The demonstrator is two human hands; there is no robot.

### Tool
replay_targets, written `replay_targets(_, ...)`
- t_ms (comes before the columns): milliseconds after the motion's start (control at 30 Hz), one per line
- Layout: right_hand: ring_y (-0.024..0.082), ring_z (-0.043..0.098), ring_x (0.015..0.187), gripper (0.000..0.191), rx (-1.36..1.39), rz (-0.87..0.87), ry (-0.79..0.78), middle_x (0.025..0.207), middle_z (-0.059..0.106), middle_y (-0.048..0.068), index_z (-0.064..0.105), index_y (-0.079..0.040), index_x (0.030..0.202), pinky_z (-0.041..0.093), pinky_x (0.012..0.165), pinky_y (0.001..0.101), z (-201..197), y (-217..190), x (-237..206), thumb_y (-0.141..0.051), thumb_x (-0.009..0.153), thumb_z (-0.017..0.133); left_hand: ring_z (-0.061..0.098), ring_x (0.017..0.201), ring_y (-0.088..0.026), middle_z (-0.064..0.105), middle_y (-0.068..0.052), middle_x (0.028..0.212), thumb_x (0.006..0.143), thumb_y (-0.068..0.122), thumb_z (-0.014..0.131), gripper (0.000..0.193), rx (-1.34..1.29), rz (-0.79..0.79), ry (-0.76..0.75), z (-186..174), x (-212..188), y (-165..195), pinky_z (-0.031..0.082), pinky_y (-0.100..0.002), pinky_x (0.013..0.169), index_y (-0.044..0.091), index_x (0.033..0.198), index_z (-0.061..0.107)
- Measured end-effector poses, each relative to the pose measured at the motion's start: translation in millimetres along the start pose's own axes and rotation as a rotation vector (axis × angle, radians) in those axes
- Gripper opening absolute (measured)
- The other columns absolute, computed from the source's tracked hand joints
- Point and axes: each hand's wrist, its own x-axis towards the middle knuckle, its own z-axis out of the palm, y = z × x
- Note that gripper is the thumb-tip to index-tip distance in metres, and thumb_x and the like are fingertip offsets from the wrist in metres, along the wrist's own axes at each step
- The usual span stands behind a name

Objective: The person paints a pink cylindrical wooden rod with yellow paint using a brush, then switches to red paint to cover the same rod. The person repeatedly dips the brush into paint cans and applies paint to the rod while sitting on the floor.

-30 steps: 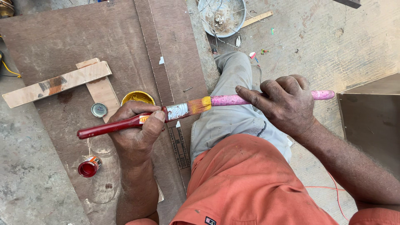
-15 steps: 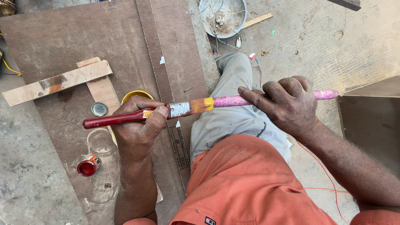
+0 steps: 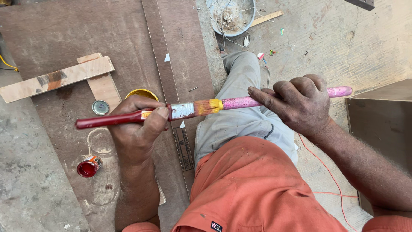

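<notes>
My left hand [image 3: 137, 131] grips a paintbrush [image 3: 182, 110] by its red handle, held level above a brown board [image 3: 77, 38]. The brush's yellow-orange bristles touch the near end of a pink stick [image 3: 240, 102]. Fingers curled over it, my right hand [image 3: 300, 105] holds this stick over my grey trouser leg, and the stick's far end juts out to the right. A yellow paint tin [image 3: 141, 92] sits on the board just behind my left hand, partly hidden by it.
A small red paint tin [image 3: 89, 166], a round lid [image 3: 100, 107] and a clear container [image 3: 101, 144] lie on the board. Crossed wood strips [image 3: 56, 79] lie at left, a metal bowl [image 3: 231, 15] at top, a steel ruler [image 3: 184, 148] by my knee, a brown box [image 3: 377, 124] at right.
My left hand has lifted a little and the brush now lies more level. The pink stick and my right hand have barely shifted.
</notes>
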Motion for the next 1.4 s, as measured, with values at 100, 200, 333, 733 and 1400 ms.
replay_targets(100, 0.016, 0.049, 0.087, 0.043, 0.048, 0.029, -0.04, 0.091, 0.051, -0.007, 0.075, -0.039, 0.135, 0.044, 0.083, 0.0362, 0.3, -0.7, -1.6, -0.022, 0.096, 0.079, 0.065, 0.062, -0.009, 0.069, -0.005, 0.075, 0.091, 0.014, 0.075, 0.017, 0.034, 0.07, -0.047, -2.3, -3.0, -5.6, 0.054, -0.023, 0.054, -0.001, 0.094, 0.069)
replay_targets(200, 0.018, 0.052, 0.091, 0.048, 0.12, 0.067, -0.076, 0.094, 0.056, -0.007, 0.075, -0.036, 0.135, 0.045, 0.084, 0.038, 2.4, -1.0, -3.6, -0.026, 0.088, 0.076, 0.061, 0.068, -0.01, 0.067, -0.008, 0.08, 0.091, 0.009, 0.076, 0.016, 0.19, 0.129, -0.079, -7.5, -7.0, -11.1, 0.05, -0.022, 0.062, -0.003, 0.1, 0.07)
replay_targets(333, 0.02, 0.055, 0.094, 0.051, 0.189, 0.115, -0.111, 0.096, 0.059, -0.006, 0.074, -0.037, 0.134, 0.046, 0.085, 0.0389, 4.5, -2.4, -6.8, -0.022, 0.085, 0.078, 0.065, 0.069, -0.009, 0.069, -0.006, 0.085, 0.092, 0.008, 0.072, 0.012, -0.014, 0.229, -0.02, -13.8, -10.0, -20.2, 0.054, -0.022, 0.064, 0.001, 0.101, 0.067)
replay_targets(733, 0.023, 0.055, 0.088, 0.052, 0.39, 0.258, -0.175, 0.092, 0.059, -0.002, 0.072, -0.032, 0.131, 0.046, 0.081, 0.0412, 11.1, -14.3, -12.2, -0.027, 0.081, 0.087, 0.064, 0.073, -0.013, 0.068, -0.009, 0.086, 0.092, 0.005, 0.074, 0.013, -0.207, 0.3, -0.069, -16.7, -15.0, -42.3, 0.054, -0.027, 0.068, 0.002, 0.104, 0.069)
replay_targets(1400, 0.019, 0.058, 0.096, 0.054, 1.141, 0.614, -0.236, 0.097, 0.062, 0.005, 0.066, -0.007, 0.129, 0.049, 0.085, 0.0366, 42.8, -49.8, -44.8, -0.029, 0.084, 0.085, 0.069, 0.08, -0.017, 0.069, -0.011, 0.104, 0.092, 0.01, 0.082, 0.027, -0.607, 0.155, 0.214, -21.6, -20.5, -87.4, 0.06, -0.03, 0.067, 0.001, 0.113, 0.066)
